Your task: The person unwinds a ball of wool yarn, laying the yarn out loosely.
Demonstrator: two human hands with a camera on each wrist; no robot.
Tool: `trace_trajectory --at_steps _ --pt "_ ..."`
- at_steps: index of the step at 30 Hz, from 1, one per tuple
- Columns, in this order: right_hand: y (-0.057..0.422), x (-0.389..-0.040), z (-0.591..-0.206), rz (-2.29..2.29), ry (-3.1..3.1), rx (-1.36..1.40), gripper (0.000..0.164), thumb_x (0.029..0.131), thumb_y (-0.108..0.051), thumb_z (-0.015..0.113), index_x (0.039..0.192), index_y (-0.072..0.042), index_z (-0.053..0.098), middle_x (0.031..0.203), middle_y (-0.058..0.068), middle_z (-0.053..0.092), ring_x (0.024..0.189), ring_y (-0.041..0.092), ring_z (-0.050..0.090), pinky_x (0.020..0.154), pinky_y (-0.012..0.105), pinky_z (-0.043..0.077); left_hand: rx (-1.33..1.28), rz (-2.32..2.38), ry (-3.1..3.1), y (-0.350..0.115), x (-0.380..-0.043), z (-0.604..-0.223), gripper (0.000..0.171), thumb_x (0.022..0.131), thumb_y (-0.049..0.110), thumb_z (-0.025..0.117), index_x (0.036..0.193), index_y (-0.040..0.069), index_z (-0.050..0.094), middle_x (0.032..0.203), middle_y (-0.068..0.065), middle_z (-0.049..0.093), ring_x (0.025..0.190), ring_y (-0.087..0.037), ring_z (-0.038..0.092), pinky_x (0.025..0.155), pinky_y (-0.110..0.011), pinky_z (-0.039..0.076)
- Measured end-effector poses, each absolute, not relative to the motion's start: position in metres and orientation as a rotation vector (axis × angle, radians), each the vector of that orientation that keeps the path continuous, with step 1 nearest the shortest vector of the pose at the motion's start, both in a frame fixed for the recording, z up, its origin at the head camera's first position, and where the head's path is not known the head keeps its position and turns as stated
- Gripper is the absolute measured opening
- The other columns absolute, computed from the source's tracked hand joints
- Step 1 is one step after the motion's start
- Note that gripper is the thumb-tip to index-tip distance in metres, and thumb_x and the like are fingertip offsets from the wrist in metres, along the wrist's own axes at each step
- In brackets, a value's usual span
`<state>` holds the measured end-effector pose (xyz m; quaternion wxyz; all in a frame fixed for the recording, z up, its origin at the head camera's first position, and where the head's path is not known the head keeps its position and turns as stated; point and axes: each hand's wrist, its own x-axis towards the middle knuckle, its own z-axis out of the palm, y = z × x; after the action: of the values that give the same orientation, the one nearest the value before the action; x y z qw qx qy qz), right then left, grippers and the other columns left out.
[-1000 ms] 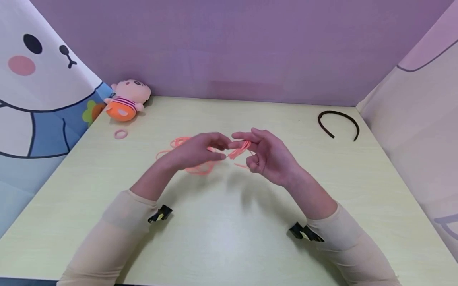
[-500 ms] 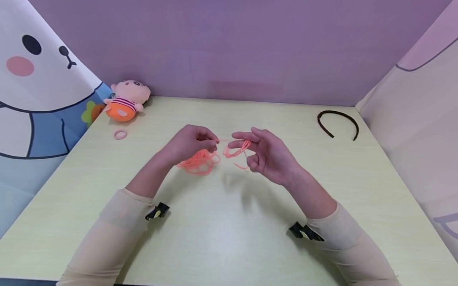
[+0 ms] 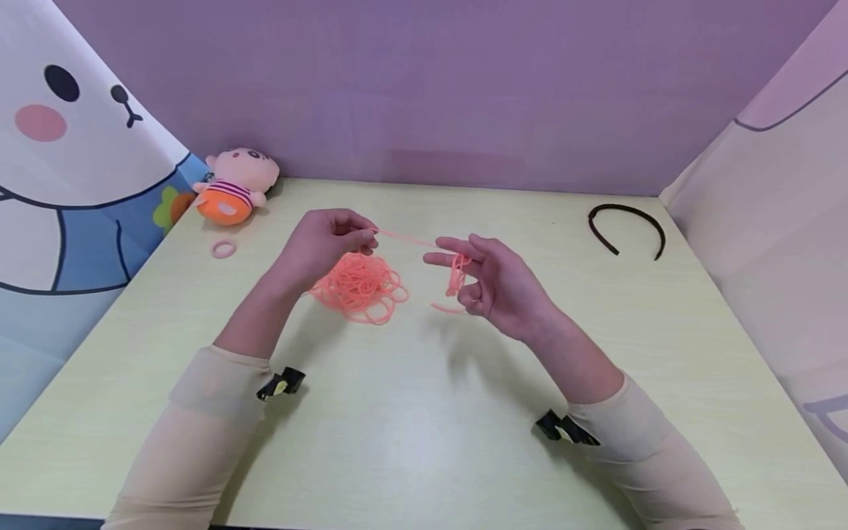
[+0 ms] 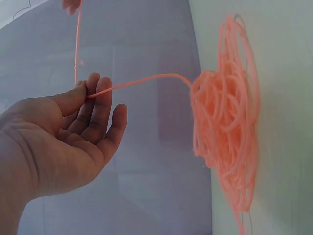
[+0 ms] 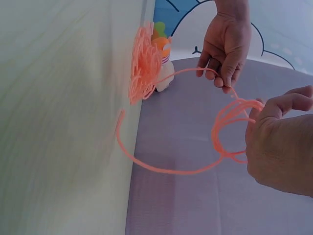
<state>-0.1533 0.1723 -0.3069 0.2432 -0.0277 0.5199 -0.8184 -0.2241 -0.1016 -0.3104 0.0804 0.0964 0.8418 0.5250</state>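
Note:
My left hand (image 3: pixel 334 239) pinches a strand of coral-coloured cord (image 3: pixel 407 237) between thumb and fingertips, above a tangled cord pile (image 3: pixel 358 287) on the table. From that pinch, one length runs taut to my right hand (image 3: pixel 500 287); another sags down to the pile in the left wrist view. Several coils of cord (image 5: pixel 220 127) are looped over the right hand's fingers. Two of those fingers point left, straight out, while the lower ones curl in toward the palm. A loose cord end (image 5: pixel 176 171) hangs in a curve below the coils.
At the back left sits a plush toy (image 3: pixel 235 188) with an orange bottom, and a pink ring (image 3: pixel 223 249) lies before it. A dark headband (image 3: pixel 626 213) is at the back right. Purple and printed fabric panels (image 3: pixel 464 96) border the table.
My left hand has moved left and away from the right hand, drawing the cord taut between them and uncovering the pile. The right hand has stayed nearly in place; its coils hang more downward.

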Motion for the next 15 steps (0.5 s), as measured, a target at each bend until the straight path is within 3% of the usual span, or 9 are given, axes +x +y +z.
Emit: trace_trajectory --at_steps 6,15 --pt "0.173 -0.155 -0.308 -2.299 1.426 0.007 0.047 0.108 -0.036 0.039 0.147 -0.012 0.052 0.145 0.009 0.055 0.054 0.015 0.053 0.048 0.018 0.037 0.277 1.61 2.529 -0.11 -0.225 -0.307 0.018 0.102 0.014 0.063 0.114 0.003 0.07 0.103 -0.016 0.072 0.093 -0.021 0.069 0.087 -0.033 0.055" --pt "0.175 -0.156 -0.307 -2.365 1.412 0.064 0.044 0.108 -0.032 0.039 0.142 -0.009 0.054 0.136 0.007 0.061 0.055 0.015 0.054 0.049 0.018 0.04 0.204 1.422 2.598 -0.124 -0.231 -0.308 0.019 0.103 0.014 0.062 0.115 0.0 0.068 0.105 -0.016 0.071 0.096 -0.028 0.067 0.081 -0.03 0.054"
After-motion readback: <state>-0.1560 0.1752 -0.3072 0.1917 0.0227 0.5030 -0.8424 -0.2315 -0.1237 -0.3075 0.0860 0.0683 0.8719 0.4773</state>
